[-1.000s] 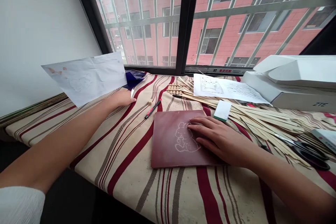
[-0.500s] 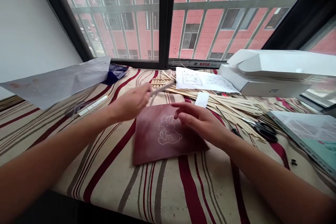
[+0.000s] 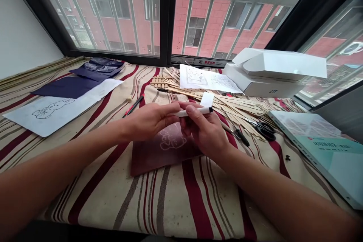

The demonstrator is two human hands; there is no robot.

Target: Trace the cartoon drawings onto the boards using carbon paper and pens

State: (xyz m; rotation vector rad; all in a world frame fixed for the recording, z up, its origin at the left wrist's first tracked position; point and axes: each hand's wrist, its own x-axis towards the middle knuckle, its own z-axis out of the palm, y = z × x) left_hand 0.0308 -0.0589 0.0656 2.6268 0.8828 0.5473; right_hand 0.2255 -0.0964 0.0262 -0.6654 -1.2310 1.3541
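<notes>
Head view: right hand [image 3: 205, 130] grasps a white marker [image 3: 193, 111] above the 12 o'clock edge of a maroon board [image 3: 147, 157]; left hand [image 3: 150, 121] pinches its other end, steadying it between both hands. Scissors [image 3: 264, 130] lie at the board's 3 o'clock.

Dark red rectangular board [image 3: 147, 157], partly hidden
Left hand [image 3: 150, 121] and right hand [image 3: 205, 130] cover its top edge and part of the pale rabbit outline [image 3: 172, 140]; fingers hide the white marker's [image 3: 195, 111] middle; teal-and-white book [image 3: 317, 151] cut off at right edge.

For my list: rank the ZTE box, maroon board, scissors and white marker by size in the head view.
ZTE box and maroon board: unsure, the board sits nearer. Then scissors and white marker, alike in length.
</notes>
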